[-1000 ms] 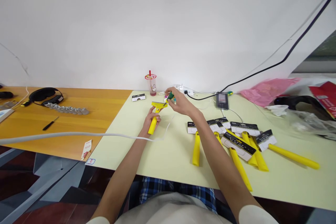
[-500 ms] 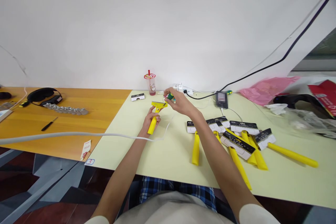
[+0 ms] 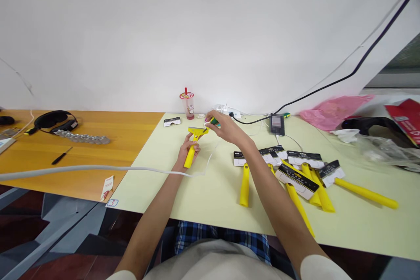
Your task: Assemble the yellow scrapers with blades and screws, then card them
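My left hand (image 3: 188, 151) is closed around a yellow scraper (image 3: 190, 155), its wide head upward and its handle slanting down toward me. Just right of the scraper head, my right hand (image 3: 223, 125) is closed on a green-handled screwdriver (image 3: 214, 120). The fingers cover most of this tool, and its tip cannot be made out. Right fingertips are close beside the end of the scraper head; whether they touch it I cannot tell.
Several yellow scraper handles (image 3: 244, 186) with black-and-white cards (image 3: 297, 180) lie at the right. A lidded cup (image 3: 189, 107) and a loose card (image 3: 172, 121) stand near the wall. A white cable (image 3: 131, 168) crosses in front. A black screwdriver (image 3: 61, 156) lies on the wooden table (image 3: 138, 140).
The scraper and my left hand have shifted very slightly left. My right hand has turned a little at the scraper head; both hands keep their hold.
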Action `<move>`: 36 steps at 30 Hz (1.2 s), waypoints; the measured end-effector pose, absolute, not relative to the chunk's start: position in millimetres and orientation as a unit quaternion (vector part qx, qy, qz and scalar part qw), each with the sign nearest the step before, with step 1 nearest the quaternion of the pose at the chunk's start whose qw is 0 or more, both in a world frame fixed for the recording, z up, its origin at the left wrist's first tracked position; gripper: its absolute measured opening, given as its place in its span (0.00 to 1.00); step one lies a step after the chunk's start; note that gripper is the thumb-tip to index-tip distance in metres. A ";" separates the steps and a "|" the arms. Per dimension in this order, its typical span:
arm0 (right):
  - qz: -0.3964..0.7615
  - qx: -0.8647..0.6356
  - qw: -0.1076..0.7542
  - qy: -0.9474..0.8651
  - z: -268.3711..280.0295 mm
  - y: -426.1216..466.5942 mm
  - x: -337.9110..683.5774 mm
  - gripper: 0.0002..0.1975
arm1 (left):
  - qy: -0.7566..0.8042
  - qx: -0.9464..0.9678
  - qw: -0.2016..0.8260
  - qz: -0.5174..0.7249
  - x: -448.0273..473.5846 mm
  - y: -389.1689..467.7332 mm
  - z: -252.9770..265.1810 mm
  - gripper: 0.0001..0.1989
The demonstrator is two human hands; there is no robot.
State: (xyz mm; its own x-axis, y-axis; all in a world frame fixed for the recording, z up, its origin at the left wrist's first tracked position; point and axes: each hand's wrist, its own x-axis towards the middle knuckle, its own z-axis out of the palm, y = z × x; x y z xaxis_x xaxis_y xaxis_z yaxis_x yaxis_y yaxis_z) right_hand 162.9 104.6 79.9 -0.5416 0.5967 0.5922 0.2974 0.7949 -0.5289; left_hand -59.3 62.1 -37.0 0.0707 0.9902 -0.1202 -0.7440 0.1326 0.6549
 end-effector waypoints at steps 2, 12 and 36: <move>0.183 -0.256 0.404 -0.859 78.8 105.5 164.3 0.09 | 0.278 0.217 0.698 0.623 -59.3 62.0 -37.3 0.39; 0.179 -0.255 0.394 -0.865 80.1 101.8 161.9 0.07 | 0.279 0.222 0.697 0.622 -63.3 63.6 -40.4 0.40; 0.189 -0.258 0.378 -0.869 79.9 100.9 160.9 0.07 | 0.277 0.218 0.700 0.621 -62.4 63.3 -40.1 0.41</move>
